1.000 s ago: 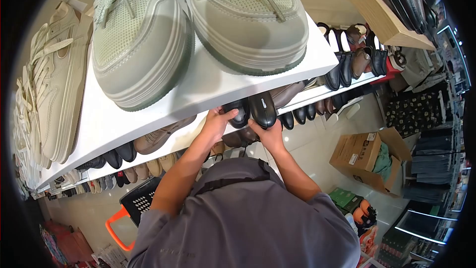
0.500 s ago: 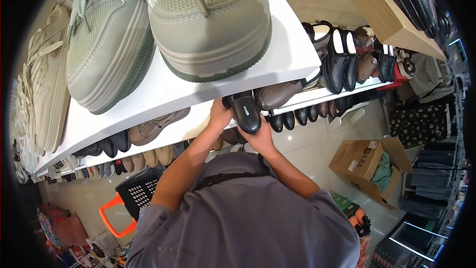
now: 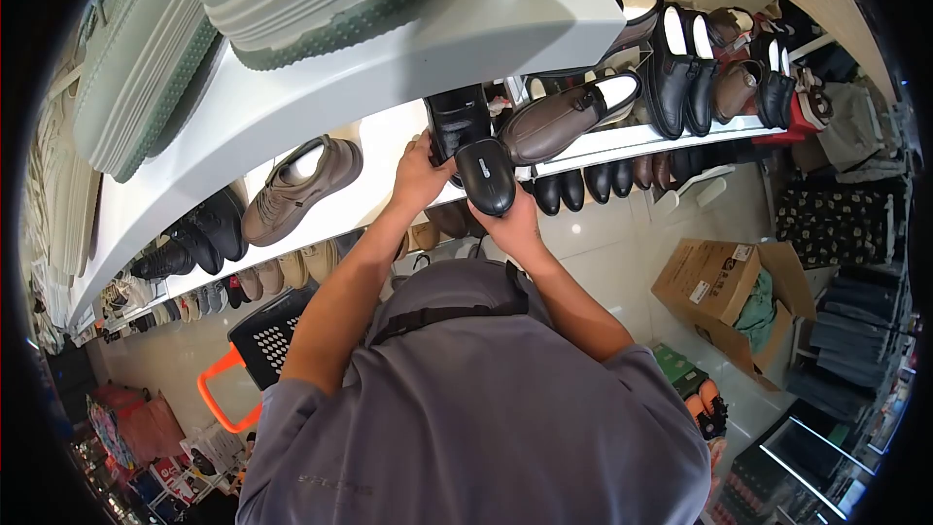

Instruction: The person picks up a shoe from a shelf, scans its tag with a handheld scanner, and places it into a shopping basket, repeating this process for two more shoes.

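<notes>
1. Our left hand [image 3: 420, 173] grips a black shoe [image 3: 455, 122] resting on the white shelf [image 3: 379, 185].
2. Our right hand [image 3: 513, 226] supports its partner [image 3: 486, 178], toe overhanging the edge.
3. We judge that the pair is not yet fully set straight.

Glossy black dress shoe [image 3: 483, 175], toe overhanging white shelf [image 3: 379, 190] edge, beside brown loafer [image 3: 569, 117].
</notes>
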### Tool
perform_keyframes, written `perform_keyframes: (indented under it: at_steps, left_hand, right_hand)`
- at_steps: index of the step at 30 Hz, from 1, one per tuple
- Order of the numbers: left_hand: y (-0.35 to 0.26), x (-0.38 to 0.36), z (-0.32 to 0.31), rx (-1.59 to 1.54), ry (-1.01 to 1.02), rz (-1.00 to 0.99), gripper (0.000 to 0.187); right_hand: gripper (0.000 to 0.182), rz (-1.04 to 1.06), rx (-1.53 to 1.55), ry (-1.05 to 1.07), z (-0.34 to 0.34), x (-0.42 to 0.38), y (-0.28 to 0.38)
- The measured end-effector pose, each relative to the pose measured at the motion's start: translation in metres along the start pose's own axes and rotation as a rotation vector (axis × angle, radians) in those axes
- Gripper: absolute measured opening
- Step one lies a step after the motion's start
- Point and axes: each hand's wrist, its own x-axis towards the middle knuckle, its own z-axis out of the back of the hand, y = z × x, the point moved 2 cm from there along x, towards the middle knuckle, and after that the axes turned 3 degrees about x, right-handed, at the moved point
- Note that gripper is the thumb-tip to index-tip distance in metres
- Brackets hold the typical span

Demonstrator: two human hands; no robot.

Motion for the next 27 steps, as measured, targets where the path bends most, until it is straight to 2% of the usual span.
perform_keyframes:
  at_steps: [4,6,7,9,10,11,13,14,15,17,19,20,22,23,24,25,26,27]
  left_hand:
    - [0.020,-0.012,-0.010,-0.164,-0.106,-0.052,0.058]
    - [0.034,-0.023,-0.014,-0.516,-0.091,-0.083,0.047]
    - [0.036,-0.034,-0.012,-0.521,-0.098,-0.072,0.047]
    - [0.043,-0.067,-0.007,-0.698,-0.140,0.006,0.033]
    - [0.053,-0.086,-0.004,-0.704,-0.152,0.025,0.033]
    - [0.064,-0.105,0.000,-0.652,-0.130,0.066,0.028]
    - [0.083,-0.136,0.005,-0.604,-0.143,0.137,0.025]
    - [0.095,-0.151,0.007,-0.510,-0.159,0.195,0.025]
    - [0.110,-0.167,0.010,-0.414,-0.179,0.260,0.025]
    - [0.173,-0.199,-0.004,-0.400,-0.219,0.361,0.028]
    - [0.220,-0.238,-0.008,-0.210,-0.259,0.517,0.033]
    - [0.251,-0.263,-0.017,-0.224,-0.211,0.680,0.038]
    - [0.303,-0.325,-0.035,-0.224,-0.146,0.959,0.036]
    - [0.330,-0.359,-0.046,-0.148,-0.043,1.031,0.034]
    - [0.355,-0.392,-0.056,-0.074,0.064,1.095,0.033]
    - [0.379,-0.424,-0.068,-0.009,0.160,1.010,0.032]
    - [0.392,-0.447,-0.078,0.059,0.255,0.919,0.032]
    - [0.377,-0.459,-0.074,-0.162,0.131,1.100,0.032]
  right_hand:
    - [0.039,0.058,-0.060,-0.029,-0.002,-0.010,-0.001]
    - [0.040,0.093,-0.103,-0.042,-0.001,-0.021,0.002]
    - [0.040,0.091,-0.104,-0.028,-0.002,-0.025,0.001]
    - [0.043,0.102,-0.136,0.132,-0.007,-0.036,-0.004]
    - [0.039,0.102,-0.101,0.207,-0.011,-0.041,-0.008]
    - [0.039,0.098,-0.097,0.234,-0.014,-0.047,-0.017]
    - [0.043,0.116,-0.132,0.423,-0.024,-0.060,-0.035]
    - [0.048,-0.026,-0.152,0.523,-0.027,-0.066,-0.046]
    - [0.048,-0.012,-0.132,0.577,-0.030,-0.071,-0.055]
    - [0.053,-0.283,-0.210,0.680,-0.040,-0.078,-0.089]
    - [0.054,-0.329,-0.386,0.811,-0.045,-0.089,-0.137]
    - [0.053,-0.370,-0.458,0.887,-0.044,-0.094,-0.154]
    - [0.049,-0.465,-0.638,1.015,-0.037,-0.107,-0.186]
    - [0.046,-0.517,-0.746,1.066,-0.031,-0.113,-0.201]
    - [0.040,-0.496,-0.790,1.019,-0.023,-0.118,-0.216]
    - [0.035,-0.477,-0.831,0.964,-0.017,-0.122,-0.224]
    - [0.033,-0.618,-0.737,0.956,-0.018,-0.121,-0.216]
    - [0.032,-0.758,-0.642,0.940,-0.017,-0.120,-0.207]
